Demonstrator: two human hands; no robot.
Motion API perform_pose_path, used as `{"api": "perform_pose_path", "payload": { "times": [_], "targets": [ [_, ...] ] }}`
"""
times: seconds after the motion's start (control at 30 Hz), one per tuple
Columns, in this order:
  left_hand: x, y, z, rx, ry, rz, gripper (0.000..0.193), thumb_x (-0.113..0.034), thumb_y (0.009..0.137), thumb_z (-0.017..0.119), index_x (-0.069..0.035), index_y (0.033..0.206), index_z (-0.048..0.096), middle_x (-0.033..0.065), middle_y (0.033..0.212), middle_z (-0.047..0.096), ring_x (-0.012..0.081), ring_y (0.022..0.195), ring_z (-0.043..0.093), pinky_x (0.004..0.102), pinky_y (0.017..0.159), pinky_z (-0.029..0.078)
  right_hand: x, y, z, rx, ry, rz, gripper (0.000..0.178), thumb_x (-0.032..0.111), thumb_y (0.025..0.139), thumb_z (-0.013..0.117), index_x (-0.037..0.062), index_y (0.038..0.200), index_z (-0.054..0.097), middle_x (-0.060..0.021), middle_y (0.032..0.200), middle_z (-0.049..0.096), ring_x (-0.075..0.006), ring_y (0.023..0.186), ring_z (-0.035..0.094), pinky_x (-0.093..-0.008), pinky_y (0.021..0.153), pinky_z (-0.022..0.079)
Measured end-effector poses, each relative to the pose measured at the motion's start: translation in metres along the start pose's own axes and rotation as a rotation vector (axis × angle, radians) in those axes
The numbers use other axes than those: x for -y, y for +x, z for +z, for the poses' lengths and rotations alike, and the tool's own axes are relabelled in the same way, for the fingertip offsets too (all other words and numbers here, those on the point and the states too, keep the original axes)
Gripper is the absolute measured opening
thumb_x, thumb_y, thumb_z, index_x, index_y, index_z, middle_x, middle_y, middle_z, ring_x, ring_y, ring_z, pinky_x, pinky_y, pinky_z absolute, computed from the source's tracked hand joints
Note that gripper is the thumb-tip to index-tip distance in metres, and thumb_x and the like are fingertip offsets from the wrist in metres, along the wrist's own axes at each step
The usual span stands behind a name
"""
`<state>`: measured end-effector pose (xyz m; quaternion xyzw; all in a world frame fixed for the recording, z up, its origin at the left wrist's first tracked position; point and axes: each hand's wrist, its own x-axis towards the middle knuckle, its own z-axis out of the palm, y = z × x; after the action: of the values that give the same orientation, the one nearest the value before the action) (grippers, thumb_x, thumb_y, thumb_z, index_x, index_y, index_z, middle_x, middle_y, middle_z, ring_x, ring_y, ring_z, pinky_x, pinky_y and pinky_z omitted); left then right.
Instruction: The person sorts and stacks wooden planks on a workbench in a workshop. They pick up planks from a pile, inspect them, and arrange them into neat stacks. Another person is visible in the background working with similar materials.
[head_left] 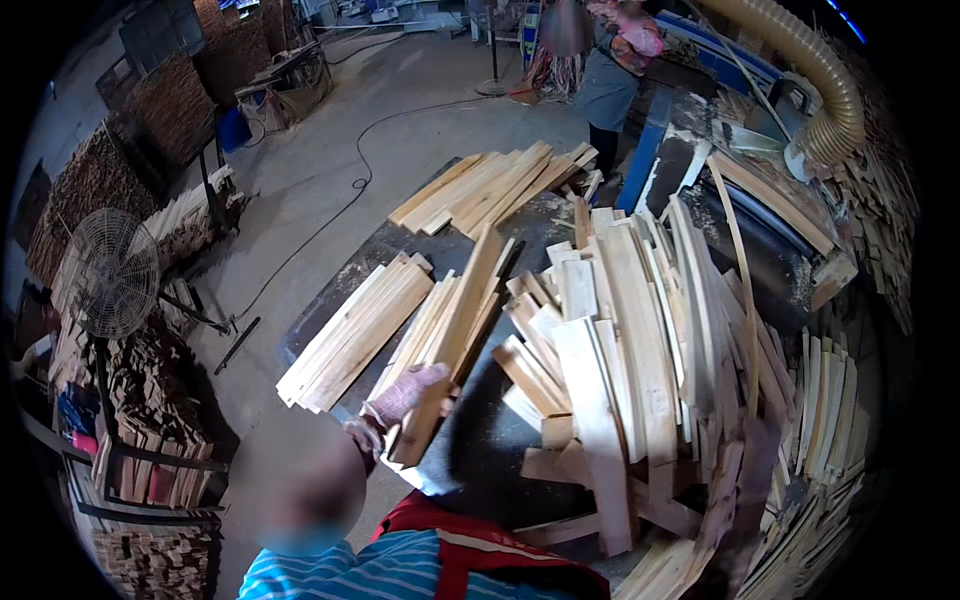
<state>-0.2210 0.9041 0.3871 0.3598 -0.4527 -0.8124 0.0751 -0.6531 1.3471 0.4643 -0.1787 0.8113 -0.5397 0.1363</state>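
My left hand (405,395), in a pale pinkish work glove, is closed round the near part of a long wooden board (460,330). The board is tilted, its far end raised over a small stack of narrow strips (420,335) on the dark table (345,265). Fingertips show along the board's right edge. Left of it lies a neat bundle of pale boards (355,330). To the right, a big heap of loose boards (630,330) covers much of the table. I cannot make out my right hand anywhere.
More boards (490,190) lie at the table's far end. A machine (770,200) with a ribbed yellow hose (835,90) stands at the far right, near a person in an apron (608,85). A caged fan (112,272) stands left; a cable (362,160) crosses the floor.
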Motion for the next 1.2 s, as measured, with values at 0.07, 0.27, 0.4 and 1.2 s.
{"api": "perform_pose_path", "payload": {
  "times": [0.07, 0.27, 0.4, 1.2],
  "targets": [
    [0.007, -0.007, -0.063, -0.256, 0.313, -0.015, 0.056, -0.041, 0.096, 0.066, 0.001, 0.131, 0.055, 0.0152, 0.097, 0.068, 0.0227, 0.076, 0.068, 0.0367, 0.068, 0.058, 0.019, -0.076, 0.037, 0.025, -0.217, -0.068, 0.038, 0.02, 0.091, 0.067, 0.0016, 0.123, 0.061, -0.0036, 0.093, 0.065, -0.0182, 0.075, 0.063, -0.0287, 0.064, 0.051],
    [0.069, 0.02, -0.2, -0.477, 0.625, 0.12, 0.056, -0.04, 0.093, 0.069, -0.005, 0.136, 0.061, 0.0139, 0.105, 0.071, 0.024, 0.094, 0.067, 0.0353, 0.085, 0.053, -0.035, -0.243, 0.198, 0.381, 0.396, 0.444, 0.067, 0.016, 0.079, 0.075, -0.003, 0.139, 0.052, -0.0112, 0.11, 0.065, -0.0154, 0.092, 0.062, -0.0279, 0.079, 0.051],
    [0.113, 0.068, -0.209, -0.429, 0.943, 0.012, 0.065, -0.053, 0.096, 0.057, 0.0, 0.135, 0.06, 0.0249, 0.131, 0.062, 0.0377, 0.126, 0.058, 0.0403, 0.107, 0.044, -0.03, -0.286, 0.357, 0.396, 0.513, 0.724, 0.058, 0.026, 0.09, 0.069, -0.0004, 0.139, 0.054, -0.0099, 0.115, 0.066, -0.0177, 0.099, 0.062, -0.032, 0.087, 0.051],
    [0.123, 0.157, -0.296, -0.441, -0.232, -0.203, 0.037, -0.033, 0.099, 0.053, -0.017, 0.066, 0.051, -0.0012, 0.054, 0.038, 0.0197, 0.04, 0.038, 0.0354, 0.037, 0.027, -0.09, -0.21, 0.216, -0.169, -1.233, 0.181, 0.092, 0.033, 0.077, 0.075, 0.0059, 0.153, 0.031, -0.0237, 0.15, 0.043, -0.0421, 0.14, 0.039, -0.0496, 0.12, 0.028]
  ]
}}
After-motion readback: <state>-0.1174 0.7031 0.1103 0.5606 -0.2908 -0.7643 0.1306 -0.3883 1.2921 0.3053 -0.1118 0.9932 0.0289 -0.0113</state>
